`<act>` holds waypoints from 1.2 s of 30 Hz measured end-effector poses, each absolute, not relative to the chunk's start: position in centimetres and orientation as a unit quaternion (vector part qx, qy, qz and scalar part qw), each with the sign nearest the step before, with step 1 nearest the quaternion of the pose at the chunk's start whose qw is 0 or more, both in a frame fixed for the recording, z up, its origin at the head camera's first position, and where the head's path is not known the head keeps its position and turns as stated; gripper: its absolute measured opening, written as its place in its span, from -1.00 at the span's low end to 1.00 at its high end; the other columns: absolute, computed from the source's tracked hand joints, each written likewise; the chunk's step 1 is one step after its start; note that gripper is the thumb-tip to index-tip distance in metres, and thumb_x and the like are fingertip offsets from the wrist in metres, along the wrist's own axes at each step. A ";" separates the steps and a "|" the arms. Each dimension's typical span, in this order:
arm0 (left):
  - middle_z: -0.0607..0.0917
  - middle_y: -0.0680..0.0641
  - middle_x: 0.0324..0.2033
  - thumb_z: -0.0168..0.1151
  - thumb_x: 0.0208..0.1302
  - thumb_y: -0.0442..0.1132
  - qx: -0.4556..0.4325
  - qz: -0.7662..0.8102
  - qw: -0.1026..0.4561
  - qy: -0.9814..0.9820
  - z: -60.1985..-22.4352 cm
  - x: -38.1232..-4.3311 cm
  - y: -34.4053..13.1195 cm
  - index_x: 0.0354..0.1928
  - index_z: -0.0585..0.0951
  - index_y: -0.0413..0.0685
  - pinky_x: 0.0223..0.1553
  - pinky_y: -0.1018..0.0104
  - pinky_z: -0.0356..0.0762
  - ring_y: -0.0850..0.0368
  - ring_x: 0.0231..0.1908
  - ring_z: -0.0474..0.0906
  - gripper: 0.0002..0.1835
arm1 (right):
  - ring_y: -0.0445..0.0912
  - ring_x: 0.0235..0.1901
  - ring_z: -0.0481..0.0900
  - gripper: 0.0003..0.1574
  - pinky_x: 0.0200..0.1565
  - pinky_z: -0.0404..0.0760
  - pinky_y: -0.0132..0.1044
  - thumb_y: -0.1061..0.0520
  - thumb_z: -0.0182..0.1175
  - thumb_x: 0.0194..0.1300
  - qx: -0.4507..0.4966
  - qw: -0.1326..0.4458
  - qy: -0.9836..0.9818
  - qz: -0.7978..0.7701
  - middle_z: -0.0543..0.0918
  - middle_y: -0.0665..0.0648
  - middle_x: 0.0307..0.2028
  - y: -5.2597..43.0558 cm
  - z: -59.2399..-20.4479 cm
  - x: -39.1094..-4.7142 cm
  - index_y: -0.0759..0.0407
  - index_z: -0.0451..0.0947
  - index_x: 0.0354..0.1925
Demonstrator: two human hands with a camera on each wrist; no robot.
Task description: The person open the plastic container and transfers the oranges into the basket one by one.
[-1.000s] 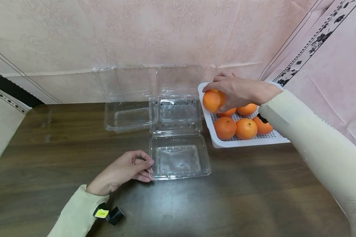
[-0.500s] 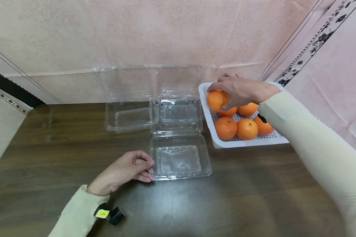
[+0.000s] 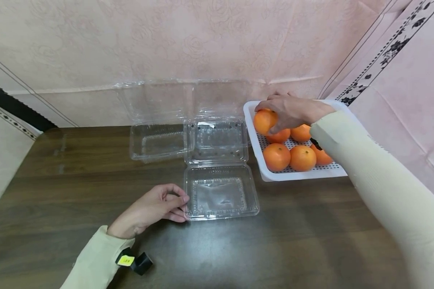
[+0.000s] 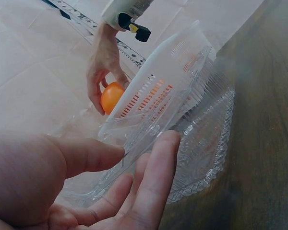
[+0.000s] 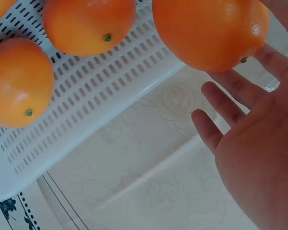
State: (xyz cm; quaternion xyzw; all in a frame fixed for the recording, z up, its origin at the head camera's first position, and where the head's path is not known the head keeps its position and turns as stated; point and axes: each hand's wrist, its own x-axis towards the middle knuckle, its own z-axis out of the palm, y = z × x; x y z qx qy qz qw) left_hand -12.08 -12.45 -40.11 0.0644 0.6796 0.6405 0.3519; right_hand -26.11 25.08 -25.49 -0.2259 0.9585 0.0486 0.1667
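Note:
Over the near-left part of the white perforated basket [image 3: 307, 176], my right hand [image 3: 289, 109] grips an orange [image 3: 265, 122] from above. That orange [image 5: 209, 33] also shows large in the right wrist view, with fingers beneath it. Several other oranges [image 3: 276, 157] lie in the basket, some partly hidden by the hand and sleeve. My left hand [image 3: 155, 206] pinches the left edge of a clear plastic clamshell container [image 3: 220, 194], thumb on one side and fingers on the other. The left wrist view shows this hand [image 4: 91, 182] close up at the plastic edge.
Behind the front tray lies another clear plastic section [image 3: 217, 140]; whether they are joined, I cannot tell. More clear plastic packaging [image 3: 162, 140] stands to its left, with raised lids against the patterned pink cloth [image 3: 202, 48]. The dark wooden table [image 3: 275, 241] extends toward the front.
My right hand with the orange has shifted slightly right over the basket, then nearly stopped. The left hand stays at the container edge.

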 end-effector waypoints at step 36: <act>0.72 -0.09 -0.35 0.18 0.48 -0.30 0.064 0.638 0.354 0.681 -40.2 -12.3 -12.4 0.09 0.41 -0.45 -0.15 0.22 0.84 0.13 -0.37 0.75 -0.66 | 0.22 0.21 0.33 -0.15 0.06 0.54 0.09 -0.01 0.41 0.23 -0.124 0.229 0.965 0.013 0.33 0.23 0.30 26.0 -29.7 -28.2 -0.32 0.31 0.41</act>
